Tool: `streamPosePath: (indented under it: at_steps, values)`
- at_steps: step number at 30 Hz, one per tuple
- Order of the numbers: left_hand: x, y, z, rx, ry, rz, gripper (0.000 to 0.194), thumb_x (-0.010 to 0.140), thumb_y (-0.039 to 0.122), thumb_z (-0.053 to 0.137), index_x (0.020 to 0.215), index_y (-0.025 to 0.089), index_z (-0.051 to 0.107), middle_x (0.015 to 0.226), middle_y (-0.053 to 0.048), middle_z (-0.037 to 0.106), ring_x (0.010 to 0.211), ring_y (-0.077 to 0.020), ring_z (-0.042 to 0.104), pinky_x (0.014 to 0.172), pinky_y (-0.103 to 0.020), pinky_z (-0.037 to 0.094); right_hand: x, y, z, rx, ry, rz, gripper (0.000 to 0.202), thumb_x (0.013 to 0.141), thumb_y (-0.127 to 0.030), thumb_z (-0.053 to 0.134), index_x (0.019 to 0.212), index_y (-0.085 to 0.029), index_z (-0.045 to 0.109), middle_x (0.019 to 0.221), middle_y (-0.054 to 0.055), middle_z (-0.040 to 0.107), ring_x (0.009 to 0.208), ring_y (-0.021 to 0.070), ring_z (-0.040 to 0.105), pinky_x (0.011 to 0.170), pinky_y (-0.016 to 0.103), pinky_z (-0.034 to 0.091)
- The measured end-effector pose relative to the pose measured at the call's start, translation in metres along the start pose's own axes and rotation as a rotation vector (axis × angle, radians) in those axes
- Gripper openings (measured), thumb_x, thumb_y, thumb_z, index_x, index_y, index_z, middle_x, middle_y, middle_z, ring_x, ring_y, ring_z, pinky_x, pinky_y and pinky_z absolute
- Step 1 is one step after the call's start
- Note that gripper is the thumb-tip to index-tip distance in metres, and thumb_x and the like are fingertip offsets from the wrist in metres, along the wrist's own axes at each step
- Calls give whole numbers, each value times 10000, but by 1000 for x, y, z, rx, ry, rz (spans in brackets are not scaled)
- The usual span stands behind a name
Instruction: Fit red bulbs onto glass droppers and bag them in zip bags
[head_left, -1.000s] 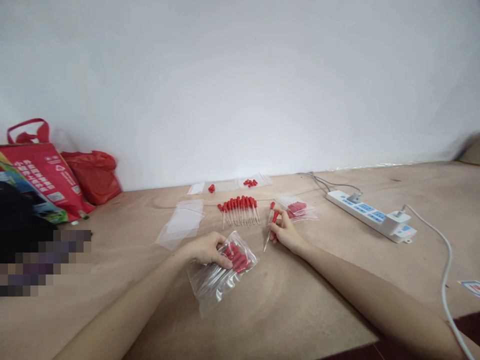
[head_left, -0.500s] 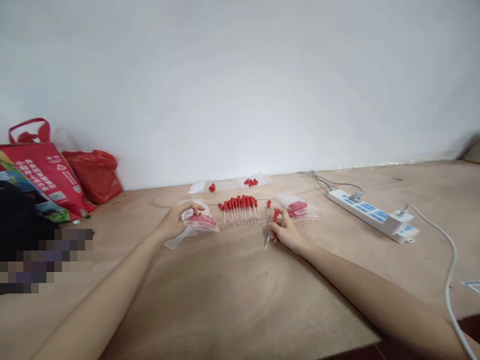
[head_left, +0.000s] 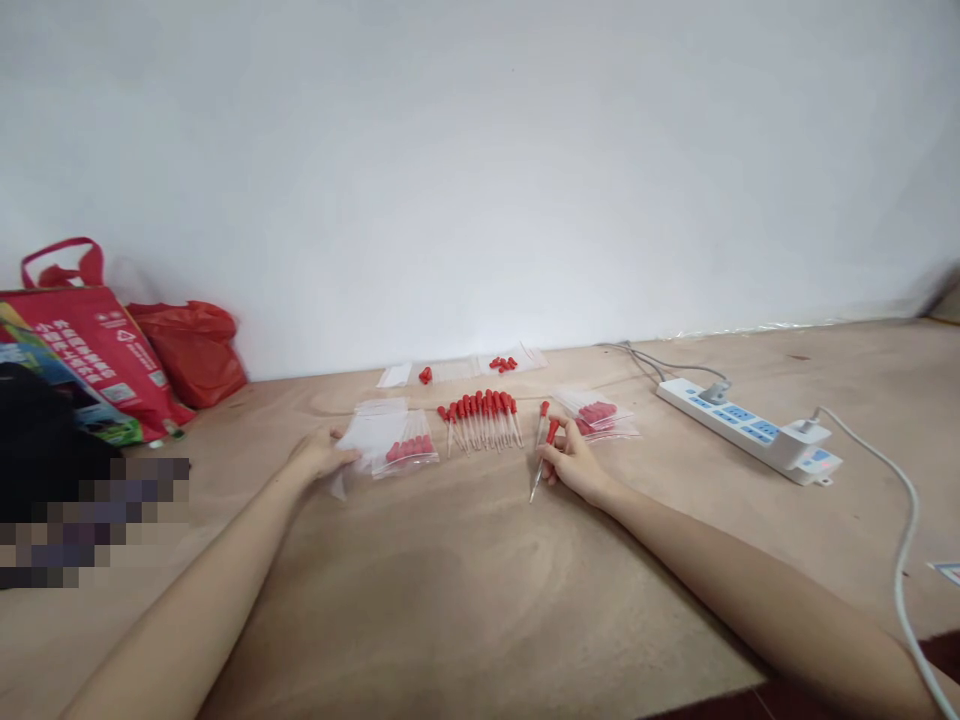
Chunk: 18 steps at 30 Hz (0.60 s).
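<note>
My right hand (head_left: 571,458) is closed around a dropper (head_left: 553,432) with a red rubber bulb, its clear tip slanting down to the left. Just behind it another red-topped dropper (head_left: 544,410) lies on the table. To the left, my left hand (head_left: 326,455) pinches the edge of a clear plastic bag (head_left: 341,480), somewhat blurred. Beside those fingers lies a zip bag of red bulbs (head_left: 409,448), partly overlapping other clear bags (head_left: 373,430). A row of red-topped droppers (head_left: 484,420) lies side by side between my hands.
Another zip bag of red bulbs (head_left: 596,415) lies past my right hand. Loose red bulbs (head_left: 503,365) rest on clear bags near the wall. A white power strip (head_left: 739,425) with a cable (head_left: 906,530) lies at right. Red bags (head_left: 191,350) stand at left.
My left hand has moved left, away from above the bag of red bulbs, and the clear plastic by it has shifted left. My right hand keeps its dropper in nearly the same place.
</note>
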<state>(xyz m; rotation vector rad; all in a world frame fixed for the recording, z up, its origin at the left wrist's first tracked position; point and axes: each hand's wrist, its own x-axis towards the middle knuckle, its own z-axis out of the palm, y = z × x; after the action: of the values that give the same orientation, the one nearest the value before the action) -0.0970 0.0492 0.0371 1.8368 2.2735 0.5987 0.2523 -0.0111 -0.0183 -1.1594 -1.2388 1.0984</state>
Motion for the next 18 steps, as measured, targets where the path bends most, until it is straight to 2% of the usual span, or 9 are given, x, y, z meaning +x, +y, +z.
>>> streamPosePath:
  at_steps: [3, 7, 9, 10, 12, 13, 14, 16, 18]
  values:
    - [-8, -1, -12, 24, 31, -21, 187, 654, 255, 595, 789, 154, 514, 563, 6, 543, 667, -237, 586, 556, -255, 411, 0, 0, 0, -4, -1, 4, 465, 641, -212, 479, 1062, -208, 282, 469, -127, 429, 335, 75, 443, 318, 168, 356]
    - [-20, 0, -32, -3, 175, -29, 262, 755, 200, 499, 1010, 173, 452, 756, -23, 580, 806, -232, 565, 657, -291, 421, 0, 0, 0, -5, 0, 1, 465, 644, -220, 476, 1064, -206, 278, 471, -123, 435, 335, 80, 444, 315, 173, 356]
    - [-28, 4, -39, -202, 200, -30, 296, 779, 192, 487, 1064, 186, 407, 842, -23, 584, 792, -178, 565, 672, -263, 434, 1, 1, 0, 0, 1, -3, 466, 642, -222, 481, 1062, -210, 278, 477, -122, 436, 337, 81, 448, 314, 173, 357]
    - [-34, 7, -40, -399, 168, -26, 302, 774, 181, 501, 1060, 187, 403, 853, -17, 587, 743, -145, 567, 663, -241, 440, 1, 1, 0, 2, 4, -4, 464, 640, -222, 485, 1056, -211, 280, 479, -121, 437, 339, 81, 450, 315, 172, 360]
    - [-49, 18, -39, -821, -33, 10, 311, 728, 173, 566, 1010, 188, 436, 830, 4, 595, 627, -96, 549, 629, -210, 447, 0, 1, 0, 6, 10, -5, 457, 636, -226, 492, 1043, -211, 284, 482, -121, 441, 344, 80, 456, 320, 172, 370]
    - [-58, 25, -35, -934, -152, 41, 345, 688, 191, 614, 993, 191, 453, 803, 14, 598, 587, -85, 535, 606, -201, 444, 0, 0, 0, 12, 14, -2, 458, 633, -229, 495, 1040, -211, 286, 485, -119, 447, 348, 80, 460, 325, 174, 377]
    - [-67, 33, -29, -980, -280, 80, 403, 648, 223, 659, 999, 196, 464, 757, 26, 594, 559, -83, 526, 580, -195, 438, 0, 0, 0, 19, 19, 2, 462, 630, -234, 498, 1040, -211, 286, 491, -118, 455, 354, 80, 465, 330, 175, 385]
    - [-85, 50, -13, -975, -454, 144, 443, 619, 286, 685, 998, 200, 474, 674, 41, 573, 523, -86, 511, 542, -198, 422, 0, 0, 0, 37, 29, 12, 477, 623, -245, 505, 1045, -210, 286, 509, -112, 473, 364, 81, 475, 336, 177, 396]
    - [-100, 64, 7, -820, -545, 234, 381, 666, 312, 634, 996, 190, 488, 699, 18, 570, 588, -118, 544, 575, -238, 438, 0, -1, 0, 49, 35, 15, 497, 618, -254, 511, 1056, -210, 280, 519, -110, 479, 365, 82, 479, 335, 178, 399]
